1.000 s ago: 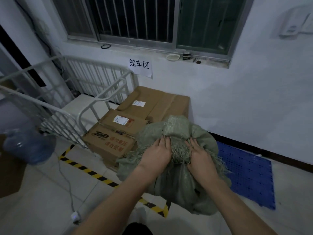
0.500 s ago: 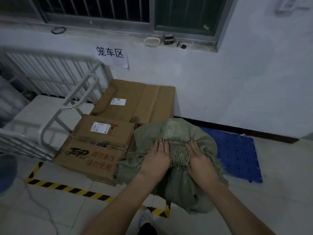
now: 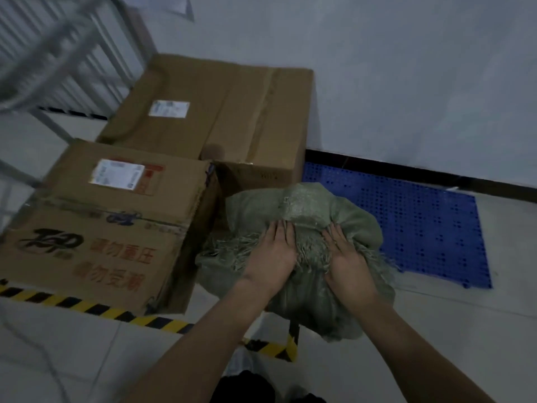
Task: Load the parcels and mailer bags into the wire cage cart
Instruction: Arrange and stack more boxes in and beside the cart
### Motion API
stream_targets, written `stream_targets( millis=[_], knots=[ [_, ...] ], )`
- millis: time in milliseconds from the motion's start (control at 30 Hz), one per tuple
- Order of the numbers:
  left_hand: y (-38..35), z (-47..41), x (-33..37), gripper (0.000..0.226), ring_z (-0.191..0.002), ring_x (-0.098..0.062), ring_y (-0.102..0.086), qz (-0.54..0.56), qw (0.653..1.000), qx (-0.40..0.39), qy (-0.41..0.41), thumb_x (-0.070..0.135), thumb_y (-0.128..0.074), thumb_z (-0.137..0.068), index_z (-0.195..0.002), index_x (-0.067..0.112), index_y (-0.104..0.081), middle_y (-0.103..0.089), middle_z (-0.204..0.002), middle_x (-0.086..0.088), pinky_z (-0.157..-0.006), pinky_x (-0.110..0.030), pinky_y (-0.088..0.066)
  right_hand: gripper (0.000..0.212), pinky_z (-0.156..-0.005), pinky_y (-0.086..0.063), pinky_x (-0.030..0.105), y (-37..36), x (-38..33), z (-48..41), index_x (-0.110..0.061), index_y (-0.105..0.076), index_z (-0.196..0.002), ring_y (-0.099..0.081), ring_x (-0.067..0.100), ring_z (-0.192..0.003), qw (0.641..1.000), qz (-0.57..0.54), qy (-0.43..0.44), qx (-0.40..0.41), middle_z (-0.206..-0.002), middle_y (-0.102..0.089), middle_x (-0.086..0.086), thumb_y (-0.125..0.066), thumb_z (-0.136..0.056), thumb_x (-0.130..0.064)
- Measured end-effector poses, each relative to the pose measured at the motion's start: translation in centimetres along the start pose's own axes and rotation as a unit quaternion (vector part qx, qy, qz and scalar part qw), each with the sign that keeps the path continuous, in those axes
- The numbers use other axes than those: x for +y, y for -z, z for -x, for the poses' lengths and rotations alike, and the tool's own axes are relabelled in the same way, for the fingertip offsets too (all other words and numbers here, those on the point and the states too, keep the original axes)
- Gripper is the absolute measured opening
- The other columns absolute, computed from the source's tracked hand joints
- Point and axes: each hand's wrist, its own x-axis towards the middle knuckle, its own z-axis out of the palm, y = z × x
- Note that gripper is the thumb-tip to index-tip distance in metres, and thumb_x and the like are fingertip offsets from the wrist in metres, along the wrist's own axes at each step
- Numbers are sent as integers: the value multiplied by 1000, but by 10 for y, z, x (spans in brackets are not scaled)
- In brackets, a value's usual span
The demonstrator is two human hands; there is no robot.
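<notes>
A stuffed green woven sack [image 3: 308,205] with a frayed edge stands on the floor in front of me. My left hand [image 3: 271,257] and my right hand [image 3: 347,260] lie side by side on its top, fingers straight and pressing into the gathered fabric; my thumbs are hidden. Left of the sack is a printed cardboard box [image 3: 110,228] with a shipping label. A larger labelled box [image 3: 220,112] sits behind it against the wall. The white wire cage cart [image 3: 58,53] stands at the upper left, blurred.
A blue perforated plastic pallet [image 3: 421,222] lies on the floor right of the sack, along the wall. Yellow-black hazard tape [image 3: 87,306] runs across the tiles below the boxes. A thin cable [image 3: 29,338] trails at the lower left.
The view has tilted down and moved closer; the window is out of frame. Both hands stay on the sack's top in the same pose, and the sack sits lower beside the boxes.
</notes>
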Motion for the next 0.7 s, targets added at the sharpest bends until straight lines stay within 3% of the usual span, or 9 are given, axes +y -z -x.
stream_targets(
  millis=[100,167,233,300,367,467,600,667,700],
  knots=[
    [-83,-41,-6,60,-150,-44,-11,12,1000,-7,12,1,-27,-101,-152,-13,1,-7,-160,-34,-123,-48,-14,106,-84,-57,57,-82,25,-16,13,-59,-127,-59,44,-121,1000,4,2,-2,-136,-55,31,-97,-29,3],
    [-143,-62,-6,59,-149,-45,-14,29,999,-16,26,4,-9,-95,-152,-14,-2,-10,-159,-34,-122,-49,-17,106,-78,-59,57,-139,41,-24,13,-60,-125,-60,45,-119,1000,6,8,-2,-134,-56,31,-97,-26,4],
    [-202,-83,-5,74,-143,-47,-30,57,997,-16,45,7,2,-82,-149,-16,-19,-27,-153,-37,-117,-51,-30,107,-73,-60,54,-196,59,-27,13,-62,-123,-63,44,-116,1000,20,12,-12,-131,-58,31,-97,-22,2],
    [-256,-103,-4,69,-126,-45,-54,54,997,-28,54,6,-14,-80,-135,-15,-49,-53,-134,-36,-102,-48,-50,105,-74,-61,50,-254,75,-29,12,-64,-121,-64,42,-114,999,32,13,-30,-129,-60,30,-96,-22,3],
    [-310,-120,-3,60,-113,-40,-65,36,998,-21,53,6,-27,-78,-121,-11,-64,-65,-119,-31,-88,-44,-58,101,-77,-60,46,-311,88,-31,11,-65,-121,-64,40,-115,999,30,11,-41,-130,-60,28,-92,-23,10],
    [-387,-135,-6,56,-107,-39,-68,22,997,-46,53,9,-31,-77,-116,-8,-68,-68,-115,-28,-81,-43,-59,96,-76,-60,47,-382,98,-29,10,-67,-117,-66,39,-112,995,52,15,-83,-125,-64,26,-93,-24,9],
    [-454,-146,-3,57,-99,-38,-71,42,993,-98,57,15,-33,-75,-114,2,-73,-71,-110,-23,-74,-45,-60,95,-79,-57,45,-432,113,-14,6,-71,-114,-68,35,-110,984,64,-13,-165,-123,-67,21,-97,-26,-18],
    [-457,-144,2,57,-109,-40,-67,63,988,-127,68,20,-35,-80,-122,12,-71,-66,-122,-22,-80,-52,-57,89,-85,-56,46,-443,118,-9,1,-70,-119,-65,34,-118,976,75,-36,-200,-138,-56,17,-94,-41,-33],
    [-458,-141,3,56,-125,-43,-55,73,982,-158,67,23,-39,-87,-139,16,-58,-53,-140,-24,-91,-60,-50,83,-92,-52,50,-443,118,-7,0,-65,-128,-57,33,-128,968,81,-58,-229,-149,-42,14,-86,-58,-40]
  ],
)
